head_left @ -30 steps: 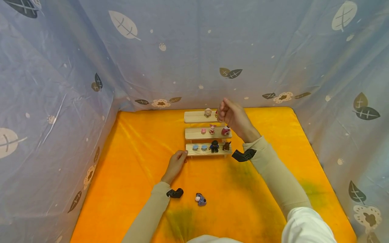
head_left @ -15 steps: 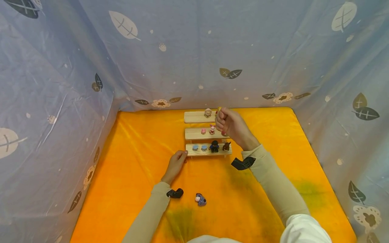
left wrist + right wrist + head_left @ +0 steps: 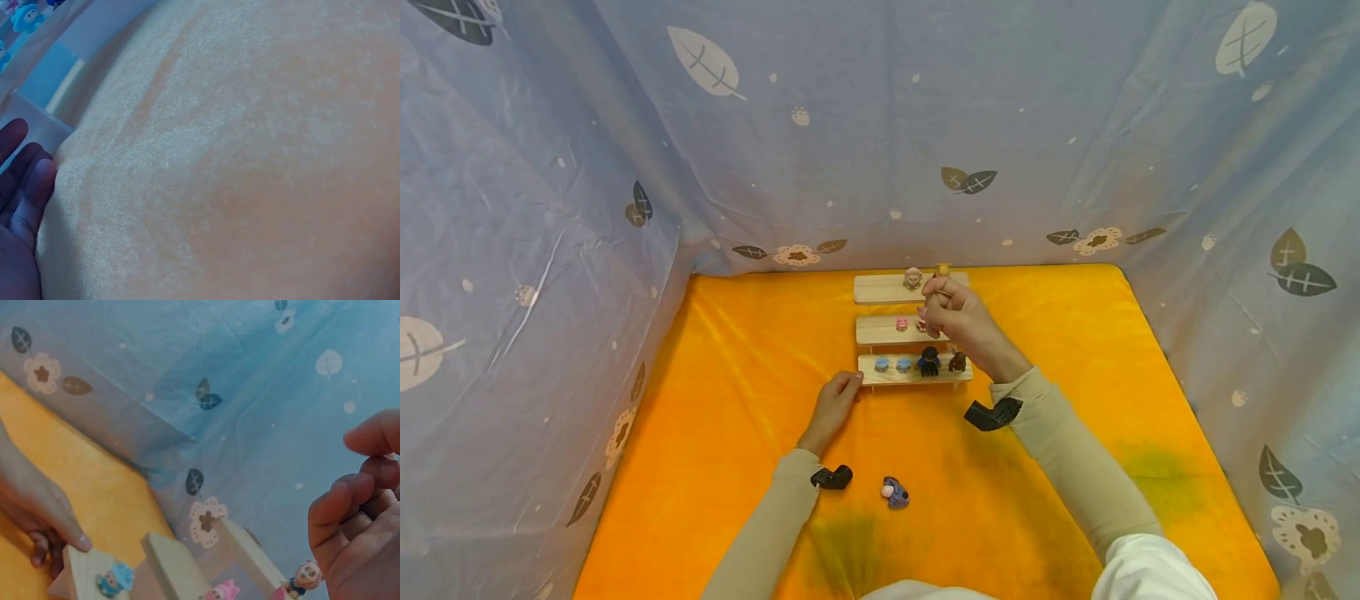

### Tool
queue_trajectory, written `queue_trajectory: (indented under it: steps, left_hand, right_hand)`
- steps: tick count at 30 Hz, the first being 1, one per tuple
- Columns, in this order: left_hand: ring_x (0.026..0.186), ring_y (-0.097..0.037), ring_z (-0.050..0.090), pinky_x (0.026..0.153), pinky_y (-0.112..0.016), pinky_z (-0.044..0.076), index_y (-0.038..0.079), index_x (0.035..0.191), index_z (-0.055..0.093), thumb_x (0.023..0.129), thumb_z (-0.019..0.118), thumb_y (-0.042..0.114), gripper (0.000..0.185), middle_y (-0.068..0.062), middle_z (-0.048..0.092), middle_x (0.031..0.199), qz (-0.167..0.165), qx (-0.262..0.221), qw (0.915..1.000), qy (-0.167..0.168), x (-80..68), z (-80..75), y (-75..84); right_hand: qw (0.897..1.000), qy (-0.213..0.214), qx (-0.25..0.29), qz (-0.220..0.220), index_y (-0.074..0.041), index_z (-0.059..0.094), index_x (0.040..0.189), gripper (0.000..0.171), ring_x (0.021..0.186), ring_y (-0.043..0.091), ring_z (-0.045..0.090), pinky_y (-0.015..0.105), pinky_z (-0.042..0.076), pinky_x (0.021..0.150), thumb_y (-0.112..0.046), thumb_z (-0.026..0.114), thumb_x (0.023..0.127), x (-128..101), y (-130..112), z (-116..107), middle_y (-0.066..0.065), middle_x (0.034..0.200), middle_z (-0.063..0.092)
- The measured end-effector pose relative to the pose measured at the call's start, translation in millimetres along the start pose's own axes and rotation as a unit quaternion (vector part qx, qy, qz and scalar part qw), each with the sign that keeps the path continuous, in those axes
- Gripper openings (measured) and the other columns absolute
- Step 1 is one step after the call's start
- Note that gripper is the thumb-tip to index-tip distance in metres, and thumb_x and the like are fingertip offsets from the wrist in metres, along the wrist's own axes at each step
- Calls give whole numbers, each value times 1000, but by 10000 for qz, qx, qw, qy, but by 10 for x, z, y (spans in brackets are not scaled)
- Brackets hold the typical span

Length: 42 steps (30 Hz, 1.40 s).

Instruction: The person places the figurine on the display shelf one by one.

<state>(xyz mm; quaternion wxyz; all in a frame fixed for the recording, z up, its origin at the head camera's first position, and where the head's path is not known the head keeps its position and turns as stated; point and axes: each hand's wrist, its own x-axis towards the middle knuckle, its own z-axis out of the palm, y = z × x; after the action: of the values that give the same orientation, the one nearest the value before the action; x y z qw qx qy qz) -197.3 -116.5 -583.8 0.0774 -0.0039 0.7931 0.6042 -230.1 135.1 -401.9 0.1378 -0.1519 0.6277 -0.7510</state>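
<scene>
Right hand [image 3: 958,321] — moved since a second ago: it was raised beside the top tier of the wooden step shelf [image 3: 880,290], and has come down and leftward over the middle tier, where it now covers the red figurine I could see earlier. A small yellow figurine [image 3: 943,269] now stands on the top tier beside the pale figurine [image 3: 913,278]; I read that as the piece set down, and the placing as done. Fingers curled; they seem to hold nothing, though the wrist view shows only knuckles.

Left hand [image 3: 835,406] — unchanged, fingertips resting against the left end of the bottom tier, fingers fairly straight in the wrist view, steadying the shelf.

Bottom tier: two blue figurines [image 3: 892,364], a black figurine [image 3: 929,361], a brown figurine [image 3: 957,362].

Loose item: blue-grey donkey figurine [image 3: 895,493] on the orange cloth [image 3: 737,350], near the left forearm — not yet shelved.
</scene>
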Motion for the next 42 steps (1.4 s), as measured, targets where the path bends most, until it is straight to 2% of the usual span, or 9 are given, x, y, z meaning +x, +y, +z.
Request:
queue_trajectory:
  steps: [6, 10, 17, 21, 26, 30, 33, 37, 42]
  left_hand:
    - [80, -19, 54, 79, -32, 42, 7, 102, 67, 104, 54, 45, 41, -12, 63, 88, 17, -55, 10000, 11, 1, 1, 0]
    - [80, -20, 54, 79, -32, 41, 5, 104, 67, 104, 55, 43, 40, -16, 64, 90, -9, -45, 10000, 25, 7, 9, -9]
    - [86, -27, 56, 80, -33, 40, -1, 109, 66, 105, 54, 40, 43, -24, 64, 96, -97, -57, 9999, -2, 17, 13, -3]
    - [83, -24, 55, 79, -32, 40, 1, 106, 66, 105, 55, 41, 41, -20, 64, 93, -58, -15, 10000, 11, 18, 9, -8]
    - [79, -19, 54, 80, -32, 41, 6, 103, 66, 104, 55, 44, 41, -14, 63, 88, 6, 2, 10000, 8, 12, -3, -12]
    - [79, -19, 55, 81, -33, 44, 7, 104, 68, 104, 55, 44, 39, -12, 64, 89, 38, -13, 10000, -6, 13, -8, -9]
    - [80, -18, 56, 80, -32, 45, 7, 106, 68, 104, 55, 44, 39, -11, 64, 90, 8, -3, 10000, -29, 12, -7, -10]
    - [80, -17, 56, 79, -31, 45, 8, 106, 68, 104, 55, 45, 39, -11, 64, 90, -37, 16, 10000, -38, 13, -9, -6]
    - [80, -18, 56, 79, -32, 45, 8, 107, 68, 105, 54, 44, 39, -11, 64, 90, 8, 30, 10000, -32, 13, -12, 0]
  right_hand:
    - [9996, -118, -179, 208, -11, 50, 113, 16, 72, 29, 36, 35, 35, 70, -4, 53, 99, -60, 115, 7, 0, 75, 43]
    - [9993, -162, -202, 271, -12, 50, 115, 20, 74, 28, 38, 35, 38, 72, -1, 52, 99, -103, 210, -2, 0, 76, 42]
    - [9977, -180, -314, 579, -13, 48, 114, 16, 69, 28, 40, 35, 43, 84, -7, 54, 101, -171, 377, 22, -3, 70, 42]
    - [9967, -120, -331, 732, -14, 48, 113, 19, 65, 19, 42, 32, 44, 78, -3, 56, 99, -206, 467, 40, -3, 70, 38]
    - [9969, -62, -209, 753, -12, 48, 113, 20, 69, 20, 36, 39, 30, 72, 2, 48, 99, -240, 557, 42, -1, 75, 37]
    - [9955, -71, -225, 922, -11, 48, 114, 18, 72, 20, 40, 34, 35, 70, 0, 48, 100, -286, 637, 34, -2, 75, 40]
    - [9939, -122, -269, 1059, -3, 47, 118, 19, 70, 18, 42, 29, 39, 69, 1, 50, 100, -338, 730, 35, -4, 73, 42]
    - [9924, -316, -374, 1128, 7, 42, 125, 27, 65, 18, 41, 29, 41, 68, -2, 54, 102, -402, 853, 66, -4, 68, 42]
    - [9905, -398, -577, 1187, 7, 43, 127, 30, 62, 15, 44, 35, 43, 70, -5, 54, 102, -454, 949, 116, -3, 69, 42]
